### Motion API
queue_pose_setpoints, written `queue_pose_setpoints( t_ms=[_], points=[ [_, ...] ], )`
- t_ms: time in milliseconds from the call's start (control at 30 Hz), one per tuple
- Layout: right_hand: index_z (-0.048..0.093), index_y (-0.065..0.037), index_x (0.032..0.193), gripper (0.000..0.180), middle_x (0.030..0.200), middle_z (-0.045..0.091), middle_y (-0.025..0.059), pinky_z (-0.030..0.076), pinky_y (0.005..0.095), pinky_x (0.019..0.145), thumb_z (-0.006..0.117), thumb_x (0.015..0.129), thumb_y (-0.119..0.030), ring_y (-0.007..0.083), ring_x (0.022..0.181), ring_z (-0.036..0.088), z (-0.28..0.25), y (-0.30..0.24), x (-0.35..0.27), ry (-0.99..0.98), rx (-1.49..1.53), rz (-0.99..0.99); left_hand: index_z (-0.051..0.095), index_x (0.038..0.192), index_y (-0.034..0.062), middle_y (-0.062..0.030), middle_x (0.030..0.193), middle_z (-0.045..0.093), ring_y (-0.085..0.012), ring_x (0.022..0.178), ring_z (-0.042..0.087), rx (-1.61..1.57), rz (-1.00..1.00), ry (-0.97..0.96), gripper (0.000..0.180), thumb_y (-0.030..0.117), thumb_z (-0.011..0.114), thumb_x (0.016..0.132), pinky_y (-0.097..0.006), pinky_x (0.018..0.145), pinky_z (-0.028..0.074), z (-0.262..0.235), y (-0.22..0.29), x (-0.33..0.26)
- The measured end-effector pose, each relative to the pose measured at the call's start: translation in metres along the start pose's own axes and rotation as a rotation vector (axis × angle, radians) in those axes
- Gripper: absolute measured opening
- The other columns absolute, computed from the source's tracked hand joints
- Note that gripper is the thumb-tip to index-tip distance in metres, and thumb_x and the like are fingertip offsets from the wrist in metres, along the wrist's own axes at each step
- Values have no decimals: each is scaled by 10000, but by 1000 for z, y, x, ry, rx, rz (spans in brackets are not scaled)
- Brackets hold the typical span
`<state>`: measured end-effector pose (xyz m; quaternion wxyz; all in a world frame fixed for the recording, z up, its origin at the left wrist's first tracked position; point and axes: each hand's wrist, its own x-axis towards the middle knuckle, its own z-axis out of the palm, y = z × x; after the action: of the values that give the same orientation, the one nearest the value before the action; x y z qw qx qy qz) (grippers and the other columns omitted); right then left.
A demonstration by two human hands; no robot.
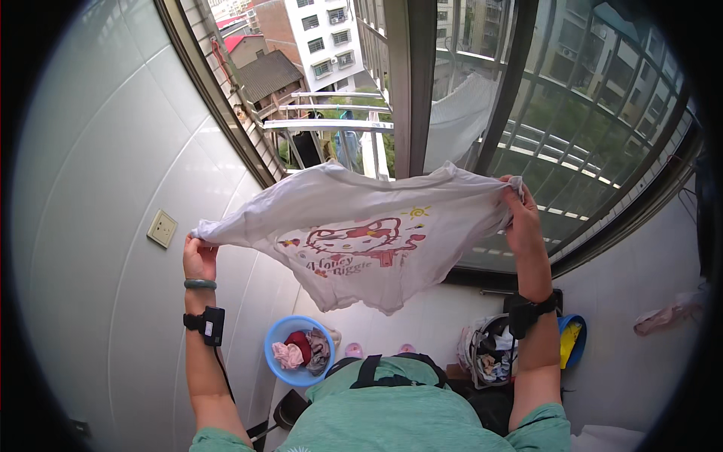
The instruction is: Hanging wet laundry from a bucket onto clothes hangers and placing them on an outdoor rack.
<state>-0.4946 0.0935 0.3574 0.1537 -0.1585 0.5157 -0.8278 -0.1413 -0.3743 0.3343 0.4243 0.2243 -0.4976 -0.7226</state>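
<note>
A white T-shirt (354, 203) with a red cartoon print and a small yellow sun hangs stretched out between my two hands, its hem drooping in front of me. My left hand (199, 256) pinches the end of one sleeve, close to the tiled wall. The other sleeve end is gripped by my right hand (521, 211), in front of the window glass. Both arms are spread wide at about the same height. The shirt covers part of the floor and the lower window opening.
A blue basin (277, 367) with wet-looking clothes stands on the floor at left. A basket (473, 358) of cloth items sits at right, beside another blue basin (581, 343) with something yellow. Outside the open window is a white drying rack (331, 126). A socket (162, 228) is on the left wall.
</note>
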Motion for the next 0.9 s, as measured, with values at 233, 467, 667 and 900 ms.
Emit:
queue_pose_setpoints(
  t_ms=[233, 467, 667, 900],
  points=[
    [557, -63, 1040, 179, 957, 598, 38, 448, 243, 750, 517, 879, -130, 105, 853, 553, 49, -41, -8, -159, -64, -113, 489, 1097, 38, -83, 975, 560, -212, 866, 573, 480, -561, -383, 361, 282, 492, 831, -337, 766, 467, 34, -16, -12],
    [531, -4, 1035, 177, 916, 595, 65, 448, 257, 785, 501, 870, -61, 137, 888, 566, 132, -26, -26, -564, -301, -83, 435, 1232, 28, -133, 1158, 527, -232, 1085, 480, 1273, -257, -1279, 552, 377, 567, 825, -359, 849, 418, 46, -150, -42],
    [533, -21, 1018, 154, 915, 595, 56, 423, 270, 816, 506, 871, -57, 130, 898, 559, 161, -28, -48, -699, -408, -36, 231, 1364, 123, -91, 1041, 550, -127, 854, 526, 434, -249, -1244, 651, 16, 551, 807, -249, 752, 436, 150, -205, -92],
    [550, -48, 986, 125, 884, 603, 41, 415, 260, 809, 494, 883, -92, 115, 867, 549, 138, -52, -59, -498, -485, -67, 376, 1266, 93, -75, 921, 549, -146, 815, 532, 593, -46, -1209, 532, 85, 606, 786, -280, 763, 452, 186, -228, -109]
  ],
)
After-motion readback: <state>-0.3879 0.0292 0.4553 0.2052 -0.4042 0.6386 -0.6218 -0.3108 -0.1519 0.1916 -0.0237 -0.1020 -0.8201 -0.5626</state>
